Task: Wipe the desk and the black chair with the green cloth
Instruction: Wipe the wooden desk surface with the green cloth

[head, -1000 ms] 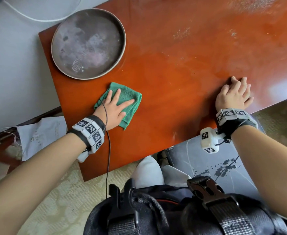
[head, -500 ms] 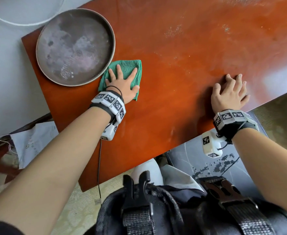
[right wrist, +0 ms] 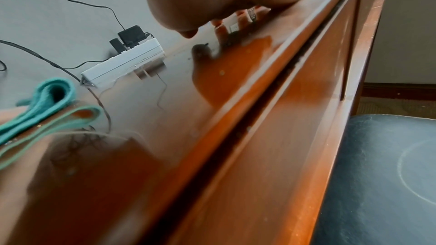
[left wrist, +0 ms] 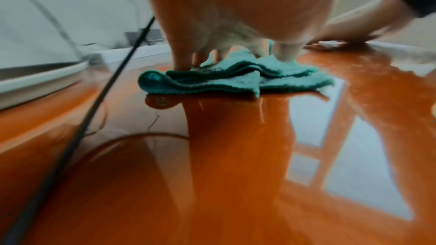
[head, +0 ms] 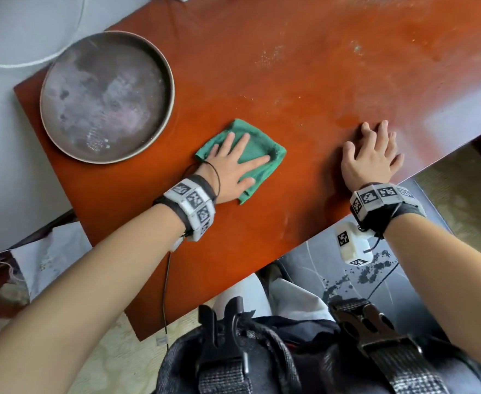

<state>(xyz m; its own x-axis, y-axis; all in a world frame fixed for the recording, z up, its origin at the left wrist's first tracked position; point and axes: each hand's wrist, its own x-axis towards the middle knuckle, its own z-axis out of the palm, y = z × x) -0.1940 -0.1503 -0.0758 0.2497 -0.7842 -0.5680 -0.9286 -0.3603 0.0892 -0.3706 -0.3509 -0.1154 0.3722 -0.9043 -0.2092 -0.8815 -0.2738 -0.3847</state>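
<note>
Left hand (head: 230,163) flat, fingers spread, pressing folded green cloth (head: 257,155) onto table (head: 304,81), just right of round tray (head: 107,98). Right hand (head: 371,157) flat on table near front edge, holding nothing. Dusty unwiped patch lies farther back-right of cloth; left hand nearer, I reckon.

Daylight, bright and soft. Window glare streaks the glossy desk (head: 290,66) at right; reflections are sharp in the wrist views. Left hand (left wrist: 235,6) is motion-blurred; wide-angle bending shows at edges.
</note>
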